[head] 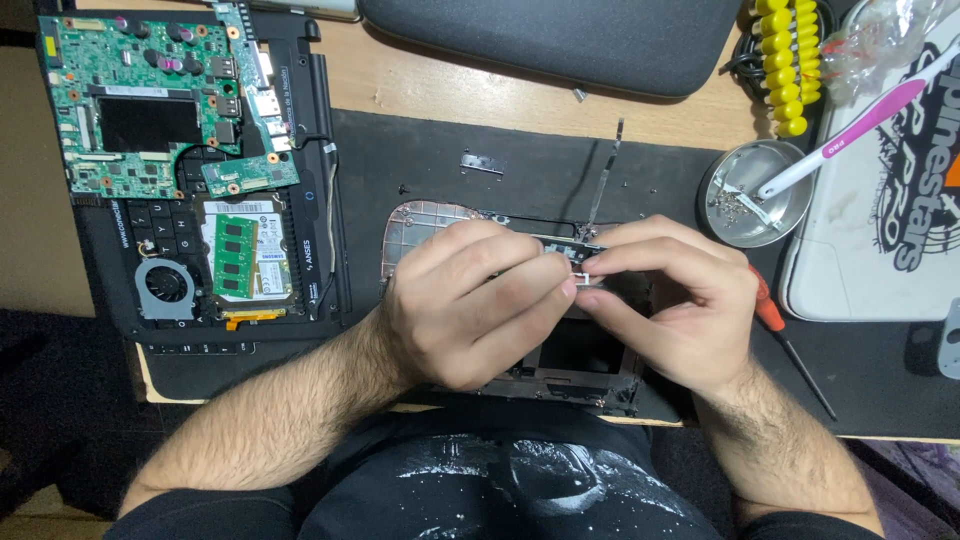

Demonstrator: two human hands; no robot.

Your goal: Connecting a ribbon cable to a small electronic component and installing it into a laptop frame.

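Observation:
My left hand (470, 300) and my right hand (670, 300) meet over a dark plastic laptop frame (590, 375) lying on a black mat (420, 160). Between the fingertips of both hands sits a small pale metal part (583, 272); I cannot tell which hand grips it more. A copper-coloured rounded plate (415, 228) shows behind my left hand. Much of the frame is hidden under my hands.
An opened laptop base with green circuit boards (130, 110), fan (165, 285) and memory module lies at left. A metal dish of screws (750, 195) holds a pink-and-white brush (860, 125). A red-handled screwdriver (785, 335) lies right of my hand. A yellow bit rack (785, 65) and a dark sleeve (560, 40) lie behind.

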